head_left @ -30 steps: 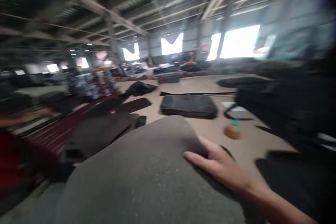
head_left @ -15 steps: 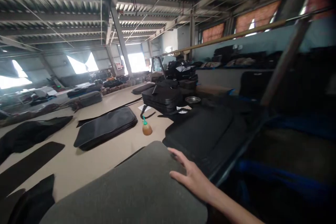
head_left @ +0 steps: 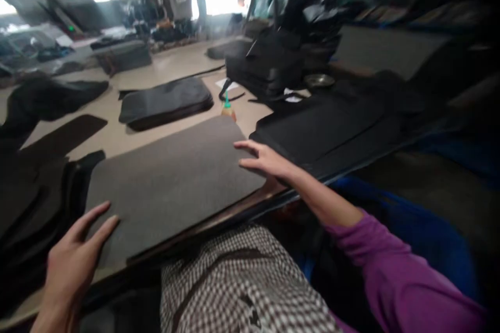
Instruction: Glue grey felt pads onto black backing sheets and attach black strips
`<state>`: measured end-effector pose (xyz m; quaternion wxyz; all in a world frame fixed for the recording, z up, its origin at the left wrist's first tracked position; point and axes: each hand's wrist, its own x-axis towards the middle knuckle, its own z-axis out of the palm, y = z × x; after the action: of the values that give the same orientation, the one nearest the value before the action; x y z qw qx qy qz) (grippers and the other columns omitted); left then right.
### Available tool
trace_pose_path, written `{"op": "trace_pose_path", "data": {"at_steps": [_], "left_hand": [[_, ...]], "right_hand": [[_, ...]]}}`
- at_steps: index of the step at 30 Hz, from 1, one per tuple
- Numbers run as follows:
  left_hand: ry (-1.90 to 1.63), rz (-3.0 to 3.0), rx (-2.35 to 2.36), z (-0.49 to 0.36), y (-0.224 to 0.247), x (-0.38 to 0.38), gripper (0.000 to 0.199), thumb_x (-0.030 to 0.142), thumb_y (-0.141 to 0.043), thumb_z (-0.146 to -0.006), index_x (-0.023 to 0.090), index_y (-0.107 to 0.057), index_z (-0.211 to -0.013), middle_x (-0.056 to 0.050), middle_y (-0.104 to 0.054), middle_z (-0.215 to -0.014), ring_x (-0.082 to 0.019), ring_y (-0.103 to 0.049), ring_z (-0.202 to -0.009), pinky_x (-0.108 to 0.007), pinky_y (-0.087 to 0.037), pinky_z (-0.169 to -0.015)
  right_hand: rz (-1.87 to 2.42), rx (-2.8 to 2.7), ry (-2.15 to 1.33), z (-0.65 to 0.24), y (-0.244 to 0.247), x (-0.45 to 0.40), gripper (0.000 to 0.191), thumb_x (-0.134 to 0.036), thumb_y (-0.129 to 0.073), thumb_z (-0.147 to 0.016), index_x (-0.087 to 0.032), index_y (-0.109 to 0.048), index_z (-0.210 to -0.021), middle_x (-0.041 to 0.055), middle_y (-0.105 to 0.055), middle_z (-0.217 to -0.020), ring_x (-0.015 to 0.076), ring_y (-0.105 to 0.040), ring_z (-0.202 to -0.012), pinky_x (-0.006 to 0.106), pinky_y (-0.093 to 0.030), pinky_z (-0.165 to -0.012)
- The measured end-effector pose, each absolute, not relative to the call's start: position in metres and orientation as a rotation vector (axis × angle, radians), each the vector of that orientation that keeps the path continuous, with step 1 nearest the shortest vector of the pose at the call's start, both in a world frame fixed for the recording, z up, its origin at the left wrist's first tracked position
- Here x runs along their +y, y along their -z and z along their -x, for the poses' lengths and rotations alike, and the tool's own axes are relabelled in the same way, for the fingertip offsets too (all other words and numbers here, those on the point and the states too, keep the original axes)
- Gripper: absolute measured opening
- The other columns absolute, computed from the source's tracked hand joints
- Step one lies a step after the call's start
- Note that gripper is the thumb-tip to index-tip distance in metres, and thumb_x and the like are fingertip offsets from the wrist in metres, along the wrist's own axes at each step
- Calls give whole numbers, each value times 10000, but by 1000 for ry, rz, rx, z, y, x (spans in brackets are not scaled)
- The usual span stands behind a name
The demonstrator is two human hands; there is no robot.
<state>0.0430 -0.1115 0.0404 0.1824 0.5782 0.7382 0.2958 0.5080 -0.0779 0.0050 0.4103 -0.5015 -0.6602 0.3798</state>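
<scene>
Resting open on a grey padded panel (head_left: 167, 187), the left hand (head_left: 72, 260) and right hand (head_left: 265, 158) are unclenched and grasp nothing; the left's fingertips (head_left: 111, 220) touch its 9 o'clock side; the right's fingers (head_left: 250, 153) lie over its 3 o'clock end; the panel lies flat on a tan work table (head_left: 156, 70), its long axis running from 8 o'clock to 2 o'clock; a small bottle (head_left: 227, 111) at 1 o'clock is partly hidden behind it; a black padded case (head_left: 166, 101) lies at 12 o'clock; a black panel (head_left: 324, 135) lies at 2 o'clock; checked clothing (head_left: 242, 286) and a purple sleeve (head_left: 398, 270) are cut off by the frame; the far shelves are too blurred to make out.
</scene>
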Motion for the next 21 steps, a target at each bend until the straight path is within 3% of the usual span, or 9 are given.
{"op": "trace_pose_path", "data": {"at_steps": [4,12,21], "left_hand": [[-786,-1528,2037,-14,-18,-125,639,562,-824,-721,365,-682,-1312,1,-688,-1331,-331,-583,-1315,-513,-420,-1174],[-770,-1603,1951,-2,18,-119,716,584,-816,-713,330,-651,-1362,-38,-664,-1371,-322,-604,-1292,-492,-438,-1159],[-756,-1578,1941,-7,9,-115,732,583,-804,-722,317,-635,-1383,-55,-643,-1394,-320,-601,-1292,-495,-438,-1159]], "right_hand": [[1264,-1666,-1088,-501,25,-59,648,-324,-799,-791,-278,-602,-1407,50,-631,-1359,299,-604,-1216,497,-468,-1099],[1263,-1657,-1019,-491,40,-68,614,-320,-806,-772,-247,-643,-1360,53,-631,-1353,274,-584,-1237,483,-417,-1161],[1270,-1668,-993,-495,38,-63,612,-310,-803,-781,-217,-638,-1363,78,-616,-1365,277,-581,-1229,486,-431,-1146]]}}
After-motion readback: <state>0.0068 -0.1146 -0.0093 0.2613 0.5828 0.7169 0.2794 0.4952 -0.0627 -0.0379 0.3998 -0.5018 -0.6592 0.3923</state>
